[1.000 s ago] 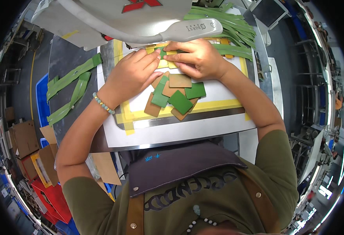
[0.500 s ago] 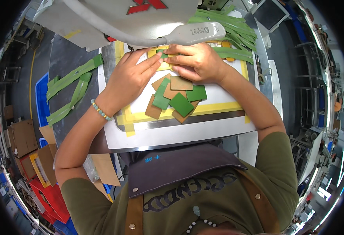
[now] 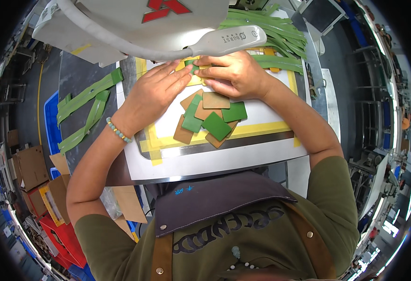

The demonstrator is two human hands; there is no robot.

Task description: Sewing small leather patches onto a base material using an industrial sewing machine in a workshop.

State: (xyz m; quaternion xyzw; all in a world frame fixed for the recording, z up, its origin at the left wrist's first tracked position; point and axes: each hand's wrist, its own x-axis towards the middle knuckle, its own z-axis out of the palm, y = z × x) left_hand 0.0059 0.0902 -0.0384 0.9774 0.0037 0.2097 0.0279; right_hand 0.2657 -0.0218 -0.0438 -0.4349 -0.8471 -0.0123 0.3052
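A small green piece (image 3: 194,68) lies on a yellow-taped spot beneath the white machine head. My left hand (image 3: 156,90) lies flat beside it, fingers stretched out, the index fingertip at the piece's edge. From the other side my right hand (image 3: 236,75) has its fingers bent and closed, with fingertips on the same piece. Just below both hands is a loose pile of flat rectangles, some green (image 3: 216,125) and some tan (image 3: 216,100), overlapping on a white sheet (image 3: 168,117). The fingertips partly cover the small piece.
The white machine head (image 3: 121,33) and its pale lamp arm (image 3: 231,40) overhang my hands. Green strips (image 3: 91,91) lie at left, and a heap of more strips (image 3: 271,35) at far right. Yellow tape (image 3: 243,130) borders the sheet. A blue bin (image 3: 52,122) stands left of the table.
The view has shifted slightly. My left hand sits marginally lower in the picture, while both hands stay at the small green piece. The pile looks the same.
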